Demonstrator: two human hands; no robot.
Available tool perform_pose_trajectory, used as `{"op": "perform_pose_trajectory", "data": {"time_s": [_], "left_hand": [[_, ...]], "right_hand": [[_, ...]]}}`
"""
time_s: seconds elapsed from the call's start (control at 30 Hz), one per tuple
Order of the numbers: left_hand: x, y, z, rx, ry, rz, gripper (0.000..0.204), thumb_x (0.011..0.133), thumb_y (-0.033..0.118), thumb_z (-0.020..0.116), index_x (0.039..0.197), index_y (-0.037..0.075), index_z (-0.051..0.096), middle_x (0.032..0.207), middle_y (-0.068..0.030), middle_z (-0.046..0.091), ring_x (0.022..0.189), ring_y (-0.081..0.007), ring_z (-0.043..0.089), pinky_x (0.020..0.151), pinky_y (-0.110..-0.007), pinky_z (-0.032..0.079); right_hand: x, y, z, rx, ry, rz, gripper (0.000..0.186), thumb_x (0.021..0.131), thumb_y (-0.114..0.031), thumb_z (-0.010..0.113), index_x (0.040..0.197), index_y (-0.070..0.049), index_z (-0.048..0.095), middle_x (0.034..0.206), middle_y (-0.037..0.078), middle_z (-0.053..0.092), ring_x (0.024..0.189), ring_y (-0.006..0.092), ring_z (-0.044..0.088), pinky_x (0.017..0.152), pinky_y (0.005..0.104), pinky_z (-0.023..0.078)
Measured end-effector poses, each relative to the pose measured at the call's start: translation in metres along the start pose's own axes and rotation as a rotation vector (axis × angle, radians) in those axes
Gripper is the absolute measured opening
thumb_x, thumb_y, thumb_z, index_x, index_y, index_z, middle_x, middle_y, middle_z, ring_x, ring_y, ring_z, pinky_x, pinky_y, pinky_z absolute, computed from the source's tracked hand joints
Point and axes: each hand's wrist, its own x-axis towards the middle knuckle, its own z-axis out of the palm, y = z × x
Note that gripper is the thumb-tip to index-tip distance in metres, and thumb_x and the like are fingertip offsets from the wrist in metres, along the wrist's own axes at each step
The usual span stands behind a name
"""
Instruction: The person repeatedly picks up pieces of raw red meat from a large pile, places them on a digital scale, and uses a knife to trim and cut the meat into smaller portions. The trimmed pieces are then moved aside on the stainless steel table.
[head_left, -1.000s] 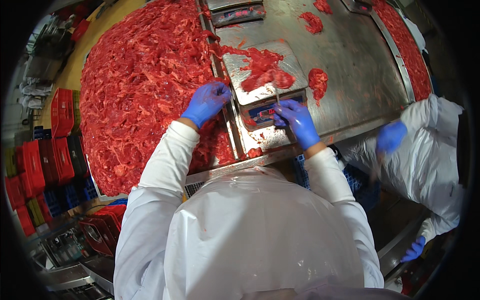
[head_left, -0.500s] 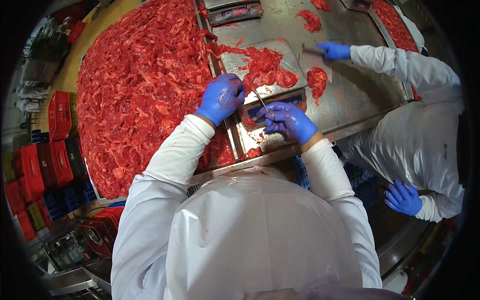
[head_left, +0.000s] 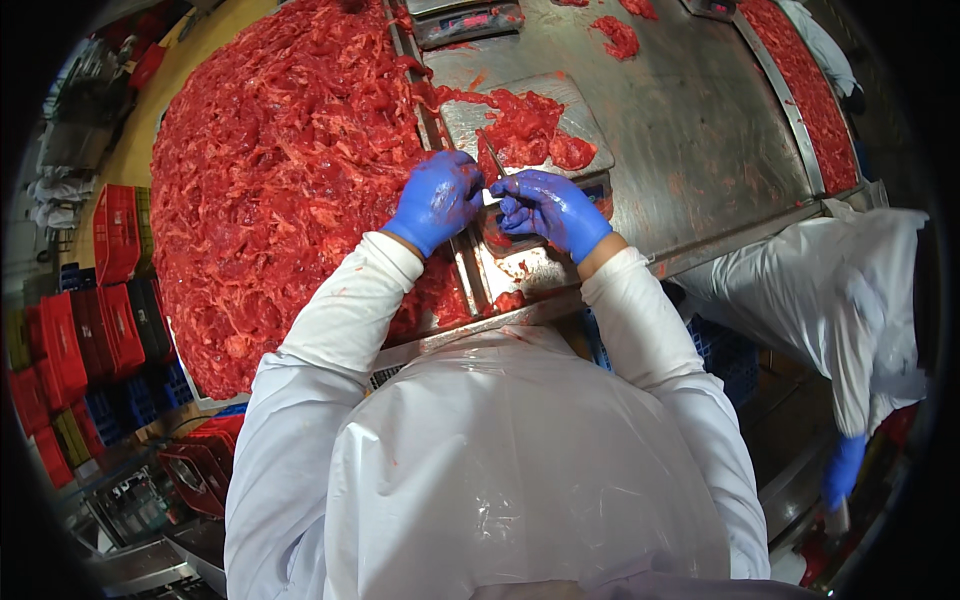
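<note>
My two blue-gloved hands meet over the near edge of a steel table [head_left: 690, 140]. My right hand [head_left: 555, 208] is closed on a thin knife [head_left: 496, 160] whose blade points away from me. My left hand [head_left: 437, 200] is curled against the knife's white handle end; whether it grips it is unclear. Just beyond the blade lies a grey cutting board [head_left: 575, 100] with red meat pieces [head_left: 520, 125] on it. A huge pile of red meat strips [head_left: 290, 170] fills the table to my left, touching my left wrist.
A co-worker in a white coat [head_left: 850, 290] bends at my right, one blue-gloved hand [head_left: 845, 470] hanging low. Red crates [head_left: 110, 240] are stacked on the floor at left. A scale [head_left: 470, 20] sits at the far table edge. More meat [head_left: 800, 90] lines the right rim.
My hands have come together at the knife and moved slightly toward me. The co-worker's arm, which reached over the table half a second ago, has drawn back and the person now bends down.
</note>
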Motion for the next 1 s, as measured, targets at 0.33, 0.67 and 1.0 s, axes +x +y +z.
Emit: {"op": "perform_pose_trajectory", "data": {"time_s": [0.33,0.67,1.0], "left_hand": [[-0.042,-0.07,-0.012,-0.235,0.045,-0.467,0.022,0.091,0.022,0.073,0.106,0.007,0.076,0.11,-0.0143,0.071,0.106,-0.0355,0.069,0.094,-0.043,0.056],[0.078,0.021,0.023,-0.241,-0.089,-0.062,0.085,0.103,0.059,0.053,0.163,0.003,0.032,0.161,-0.0282,0.041,0.151,-0.0448,0.038,0.125,-0.048,0.03],[-0.005,-0.108,-0.009,-0.369,0.243,-0.562,0.055,0.098,0.031,0.066,0.145,0.004,0.06,0.144,-0.0202,0.063,0.136,-0.0335,0.059,0.114,-0.041,0.046]], "right_hand": [[-0.028,0.09,-0.039,-0.657,-0.334,0.07,0.018,0.095,-0.015,0.073,0.106,-0.001,0.072,0.1,0.007,0.073,0.086,0.0158,0.07,0.075,0.032,0.057],[-0.085,0.047,-0.093,-0.264,0.014,-0.212,0.032,0.103,-0.026,0.063,0.121,0.001,0.068,0.113,0.013,0.073,0.098,0.0246,0.072,0.092,0.0402,0.058],[-0.123,0.038,-0.143,-0.411,0.379,-0.252,0.01,0.096,-0.004,0.068,0.106,-0.001,0.068,0.097,0.007,0.074,0.097,0.0176,0.072,0.085,0.031,0.056]]}}
